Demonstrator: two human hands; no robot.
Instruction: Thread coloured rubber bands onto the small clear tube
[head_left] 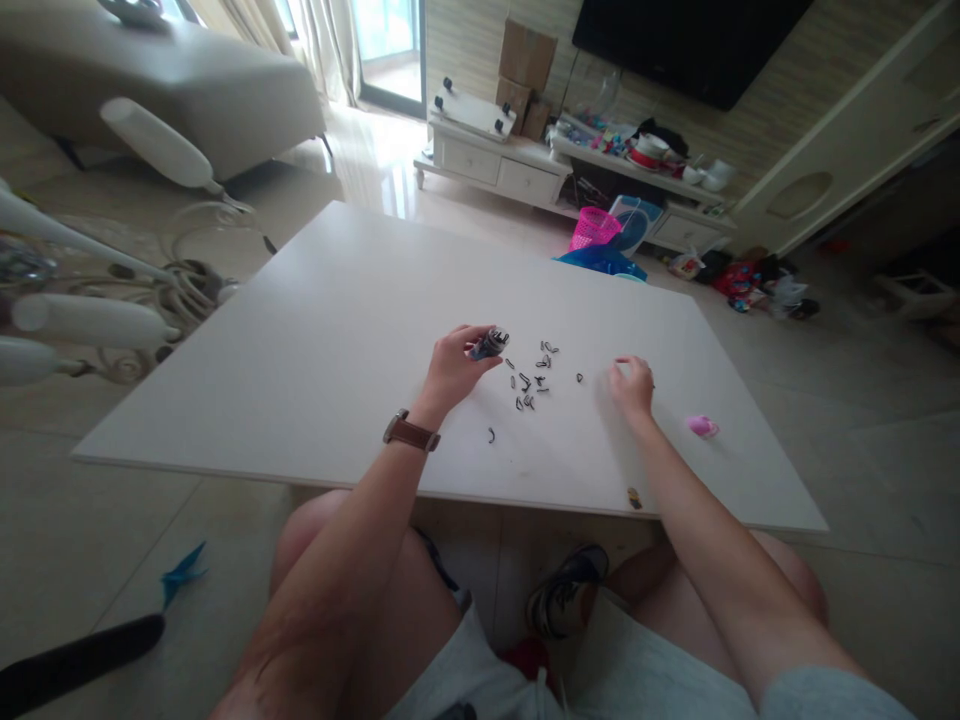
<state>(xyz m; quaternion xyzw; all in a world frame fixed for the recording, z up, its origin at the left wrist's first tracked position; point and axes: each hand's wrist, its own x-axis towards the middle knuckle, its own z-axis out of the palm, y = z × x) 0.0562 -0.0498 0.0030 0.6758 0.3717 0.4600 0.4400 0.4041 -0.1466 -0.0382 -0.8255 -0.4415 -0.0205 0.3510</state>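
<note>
Black clips (531,380) — about fifteen, scattered.

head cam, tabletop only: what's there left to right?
Watch on the left wrist → left hand → dark bundle it holds → scattered small dark clips → right hand → pink object.
</note>
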